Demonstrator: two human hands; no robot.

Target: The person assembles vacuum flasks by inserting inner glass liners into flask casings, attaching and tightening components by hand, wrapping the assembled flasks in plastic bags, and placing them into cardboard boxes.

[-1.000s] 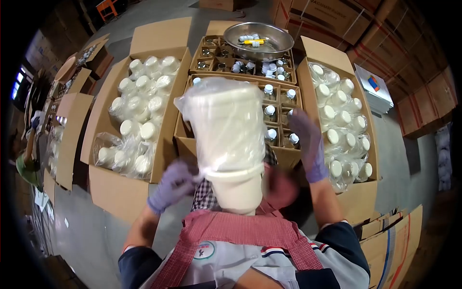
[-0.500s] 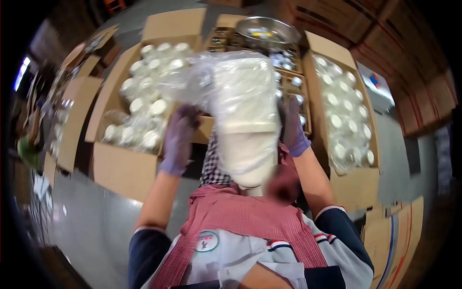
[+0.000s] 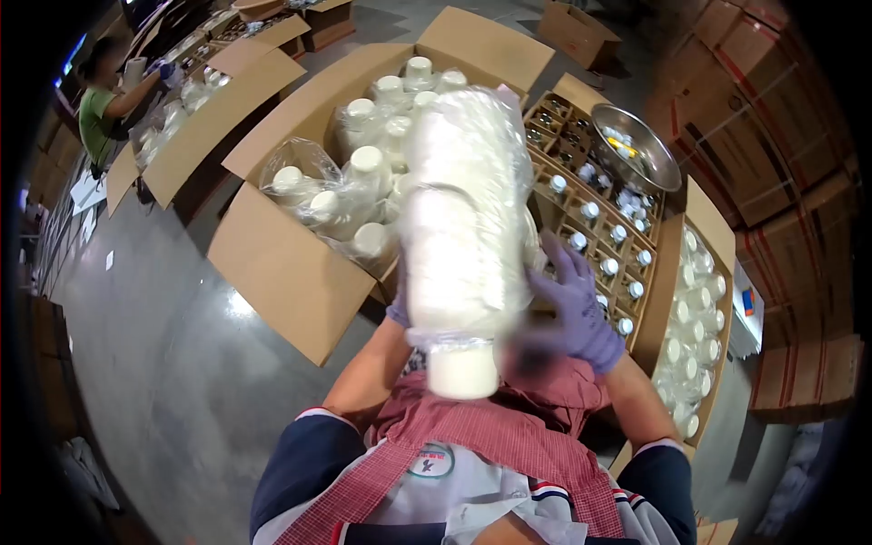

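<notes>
A long white bundle in a clear plastic bag (image 3: pixel 463 218) stands in front of my chest, slightly blurred, with a rounded white end (image 3: pixel 463 371) toward me. My left hand (image 3: pixel 400 300), in a purple glove, grips its left side; the fingers are mostly hidden behind it. Close to the bundle's right side is my right hand (image 3: pixel 577 309), also purple-gloved, with fingers spread apart and nothing visible in them. Beyond the bundle sits an open carton (image 3: pixel 291 268) holding several bagged white-topped items (image 3: pixel 368 162).
Right of the bundle, a divided carton (image 3: pixel 636 318) holds small bottles with pale caps (image 3: pixel 609 266). A metal bowl (image 3: pixel 668 163) rests on it. Another carton (image 3: pixel 722 218) of white-topped items stands farther right. A co-worker in green (image 3: pixel 95 118) is at far left. Stacked boxes (image 3: pixel 754 109) line the right.
My view has turned, and the cartons appear shifted. The bundle appears more upright and nearer. My left hand has gone behind its left side; my right hand has spread its fingers.
</notes>
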